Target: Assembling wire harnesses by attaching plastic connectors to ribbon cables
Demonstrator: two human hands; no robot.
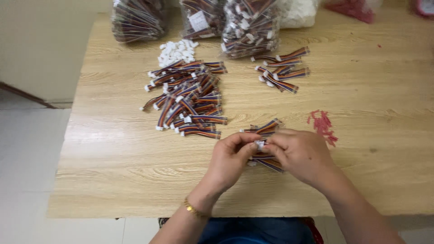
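between both hands [271, 153], pinched grips hold a white connector [260, 144].

The light wooden table [113, 149] shows pale tan with darker brown grain streaks. Upon it, the large heap of short ribbon cables [187, 99] is striped orange, blue, brown and red, each capped white. At the heap's far edge, the small plastic connectors [176, 50] are plain white. Right of the heap, the scatter of thin pieces [323, 125] is red. The left hand [230, 160] has a gold bracelet [193, 209] at its wrist.
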